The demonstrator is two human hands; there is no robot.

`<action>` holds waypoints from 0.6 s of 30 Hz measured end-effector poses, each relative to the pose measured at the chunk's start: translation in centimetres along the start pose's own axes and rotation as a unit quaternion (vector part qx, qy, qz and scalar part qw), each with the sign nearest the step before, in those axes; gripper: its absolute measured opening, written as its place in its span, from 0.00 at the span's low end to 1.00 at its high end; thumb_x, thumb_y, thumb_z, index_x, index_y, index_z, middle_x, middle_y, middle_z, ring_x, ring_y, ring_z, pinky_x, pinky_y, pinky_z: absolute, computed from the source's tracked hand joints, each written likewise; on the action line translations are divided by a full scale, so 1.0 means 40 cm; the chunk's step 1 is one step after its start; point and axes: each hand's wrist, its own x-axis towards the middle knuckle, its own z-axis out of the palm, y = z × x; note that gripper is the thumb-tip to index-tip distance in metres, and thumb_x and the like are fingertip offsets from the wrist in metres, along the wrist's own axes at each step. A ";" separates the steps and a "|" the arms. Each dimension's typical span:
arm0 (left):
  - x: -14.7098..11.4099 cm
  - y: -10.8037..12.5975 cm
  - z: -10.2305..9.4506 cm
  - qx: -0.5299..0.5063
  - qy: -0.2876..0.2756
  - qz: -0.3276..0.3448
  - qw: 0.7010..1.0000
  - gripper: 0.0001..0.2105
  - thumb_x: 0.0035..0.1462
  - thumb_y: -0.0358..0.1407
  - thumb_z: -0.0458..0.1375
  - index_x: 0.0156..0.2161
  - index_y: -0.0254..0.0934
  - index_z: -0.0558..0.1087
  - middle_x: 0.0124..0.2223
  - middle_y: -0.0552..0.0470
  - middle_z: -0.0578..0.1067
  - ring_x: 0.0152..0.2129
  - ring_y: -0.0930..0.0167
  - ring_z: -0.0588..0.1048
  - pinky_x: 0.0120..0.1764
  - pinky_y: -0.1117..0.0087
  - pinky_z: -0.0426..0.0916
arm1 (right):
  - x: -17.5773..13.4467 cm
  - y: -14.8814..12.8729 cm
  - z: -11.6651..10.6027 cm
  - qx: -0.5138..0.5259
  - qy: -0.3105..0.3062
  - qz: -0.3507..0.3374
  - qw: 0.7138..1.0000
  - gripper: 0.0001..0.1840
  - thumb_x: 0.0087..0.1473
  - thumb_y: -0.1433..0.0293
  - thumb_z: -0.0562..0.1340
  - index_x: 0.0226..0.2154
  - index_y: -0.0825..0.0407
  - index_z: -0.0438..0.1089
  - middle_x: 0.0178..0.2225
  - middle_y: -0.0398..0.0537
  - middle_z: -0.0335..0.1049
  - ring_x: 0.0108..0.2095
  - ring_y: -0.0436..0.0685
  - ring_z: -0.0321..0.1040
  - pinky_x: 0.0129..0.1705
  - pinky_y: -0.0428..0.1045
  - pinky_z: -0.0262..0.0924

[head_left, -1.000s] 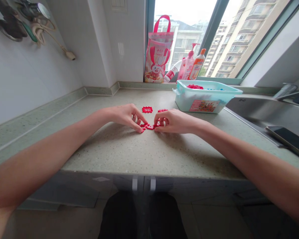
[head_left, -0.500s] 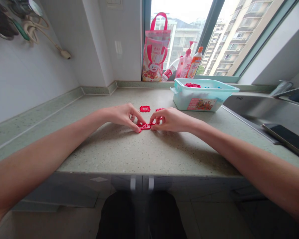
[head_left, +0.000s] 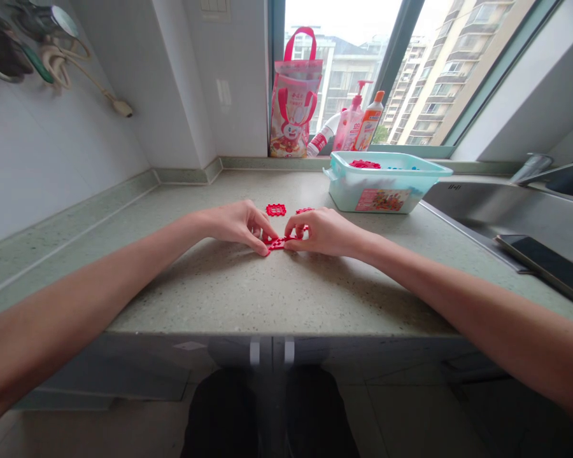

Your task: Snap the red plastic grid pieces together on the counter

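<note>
Low over the countertop, my left hand [head_left: 248, 228] and my right hand [head_left: 319, 230] face each other, both pinching red plastic building pieces [head_left: 277, 243] between them. My left thumb and fingers grip the left end; the right thumb and fingers grip the right end. Fingers cover much of the pieces, so how they join is hard to see. Just beyond, a flat red square piece [head_left: 275, 210] with toothed edges lies on the counter. Another red piece [head_left: 305, 210] lies behind my right hand, partly hidden by it.
A light-blue plastic tub [head_left: 386, 184] holding red and blue pieces stands at the back right of the speckled countertop [head_left: 286, 299]. Right of it is a steel sink [head_left: 477, 210], with a phone [head_left: 544, 264] at its edge. Bottles [head_left: 348, 127] and a pink bag [head_left: 293, 108] stand by the window.
The whole view has shifted slightly. Both hands keep their pinch on the red pieces, with my right hand perhaps a touch closer to my left.
</note>
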 end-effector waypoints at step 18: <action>-0.007 -0.016 -0.005 0.032 0.006 -0.031 0.999 0.23 0.53 0.49 0.72 0.52 0.44 0.85 0.30 0.53 0.77 0.25 0.73 0.65 0.30 0.69 0.54 | 0.010 0.017 -0.010 0.023 -0.025 -0.049 0.998 0.16 0.59 0.58 0.73 0.44 0.52 0.81 0.37 0.49 0.80 0.33 0.53 0.71 0.37 0.49 0.57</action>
